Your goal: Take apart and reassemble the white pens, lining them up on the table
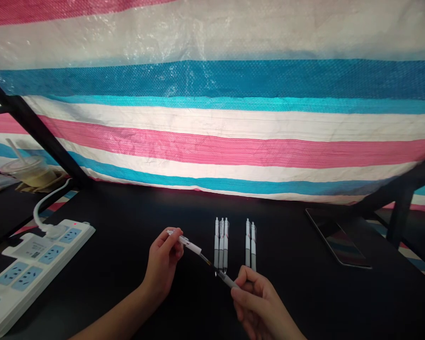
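Observation:
My left hand [165,257] pinches the white upper barrel [191,244] of a retractable pen by its clip end. A thin refill [206,259] with dark ink sticks out of that barrel, slanting down to the right. The grey grip section [228,280] of the pen is held between the thumb and fingers of my right hand [255,297]. Its far end meets or surrounds the refill's tip; which of the two I cannot tell. Just behind lie three white-and-grey pens [221,243] side by side, and two more pens [250,243] lie to their right.
A white power strip [38,269] with a plugged-in cable lies at the left of the black table [127,212]. A dark tablet or phone [336,238] lies at the right. Striped sheeting [212,141] hangs behind, between black frame bars. A plastic cup [31,170] stands far left.

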Tool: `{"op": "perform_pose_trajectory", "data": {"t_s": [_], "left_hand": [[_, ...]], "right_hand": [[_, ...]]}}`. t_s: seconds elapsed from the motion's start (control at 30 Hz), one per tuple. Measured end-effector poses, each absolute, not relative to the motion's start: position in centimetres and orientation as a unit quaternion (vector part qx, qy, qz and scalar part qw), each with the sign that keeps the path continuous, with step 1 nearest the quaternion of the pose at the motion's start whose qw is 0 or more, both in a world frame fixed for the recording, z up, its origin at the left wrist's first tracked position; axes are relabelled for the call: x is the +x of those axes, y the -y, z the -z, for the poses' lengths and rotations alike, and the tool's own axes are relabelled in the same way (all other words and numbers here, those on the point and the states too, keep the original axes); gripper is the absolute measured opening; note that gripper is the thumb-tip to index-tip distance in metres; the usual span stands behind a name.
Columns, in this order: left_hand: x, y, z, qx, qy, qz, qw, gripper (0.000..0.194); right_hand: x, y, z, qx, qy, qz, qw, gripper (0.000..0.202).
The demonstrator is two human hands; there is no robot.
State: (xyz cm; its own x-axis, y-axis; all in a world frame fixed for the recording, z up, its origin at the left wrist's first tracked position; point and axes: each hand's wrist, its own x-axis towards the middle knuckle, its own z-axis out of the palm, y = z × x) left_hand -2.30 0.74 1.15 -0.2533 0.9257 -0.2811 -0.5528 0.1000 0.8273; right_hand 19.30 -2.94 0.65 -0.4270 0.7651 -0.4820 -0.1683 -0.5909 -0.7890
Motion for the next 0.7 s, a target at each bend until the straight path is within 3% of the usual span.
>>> {"op": "perform_pose_trajectory", "data": {"t_s": [0.27, 0.5, 0.7], "left_hand": [[-2.1, -0.6, -1.4, 0.211, -0.471, -0.618, 0.594, 0.021], [-0.6, 0.8, -0.5, 0.356, -0.464, -0.498, 0.64, 0.025], [-0.5, 1.3, -0.1, 0.402, -0.463, -0.479, 0.628, 0.023]], "right_hand": [[19.3, 3.1, -1.0, -0.448, 0.341, -0.769, 0.303, 0.045], [19.0, 3.1, -0.5, -0.468, 0.379, -0.738, 0.304, 0.046], [19.1, 3.2, -0.2, -0.478, 0.401, -0.722, 0.299, 0.047]]}}
